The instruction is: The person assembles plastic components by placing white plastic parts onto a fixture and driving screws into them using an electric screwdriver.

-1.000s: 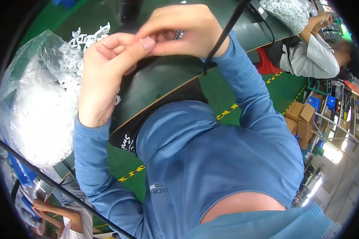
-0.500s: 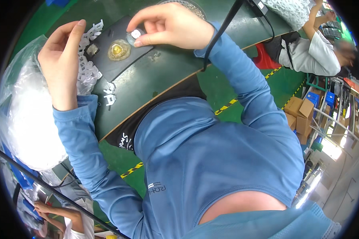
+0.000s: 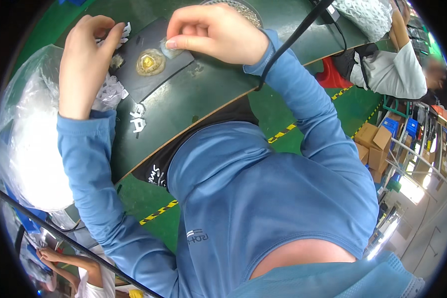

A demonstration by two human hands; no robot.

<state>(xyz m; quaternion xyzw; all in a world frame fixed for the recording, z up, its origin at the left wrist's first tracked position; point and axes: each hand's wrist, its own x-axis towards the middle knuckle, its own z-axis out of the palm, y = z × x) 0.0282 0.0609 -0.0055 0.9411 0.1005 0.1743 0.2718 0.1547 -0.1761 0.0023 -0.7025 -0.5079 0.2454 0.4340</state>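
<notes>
My right hand (image 3: 216,35) is closed in a pinch at a pale bluish, translucent lump (image 3: 170,50) on a dark flat pad (image 3: 156,82). Its fingertips hide whatever is between them. Left of that lump, on the same pad, rests a round yellowish, translucent lump (image 3: 150,62) with a bright yellow centre. My left hand (image 3: 87,57) hovers over the pad's far left side, thumb and index finger curled toward each other beside white plastic parts (image 3: 126,33). What they pinch, if anything, is too small to make out. A small greyish block (image 3: 116,62) is partly covered by this hand.
Two white plastic pieces (image 3: 137,118) lie near the edge of the green table (image 3: 184,104). A large clear plastic bag (image 3: 32,144) fills the left side. A tray of small parts (image 3: 248,11) stands at the back. A black cable (image 3: 295,37) crosses above my right forearm. Co-workers sit at both sides.
My left hand has moved right and away from me, toward the white parts. The white round piece seen at my right fingertips is now hidden; that hand has shifted slightly.
</notes>
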